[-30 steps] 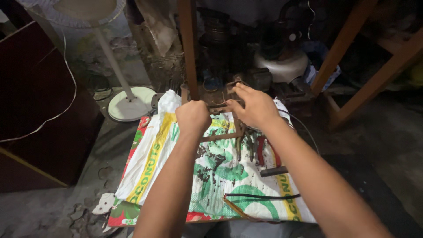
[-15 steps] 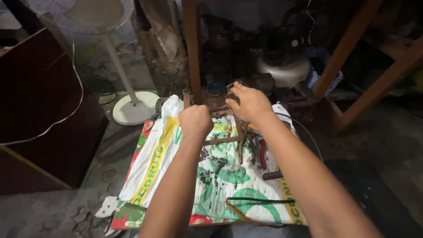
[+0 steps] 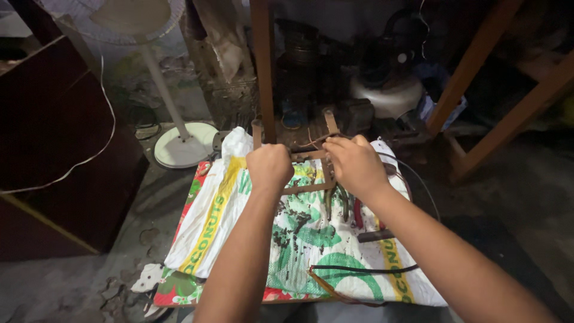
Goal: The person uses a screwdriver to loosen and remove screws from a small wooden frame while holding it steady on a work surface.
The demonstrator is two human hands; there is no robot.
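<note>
Both hands barely shifted, left hand (image 3: 269, 167) and right hand (image 3: 356, 164) gripping one rusty metal frame (image 3: 308, 173)

It's dim where I work; soft light falls from above and in front onto my forearms and the printed sack (image 3: 299, 239), which is the brightest patch. The clutter behind sinks into deep shadow. No glare. Edges stretch slightly, and the far corners look murky and grainy.

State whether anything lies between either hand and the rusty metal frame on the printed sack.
Nothing visible does: the left hand and right hand both already rest on the rusty metal frame.
</note>
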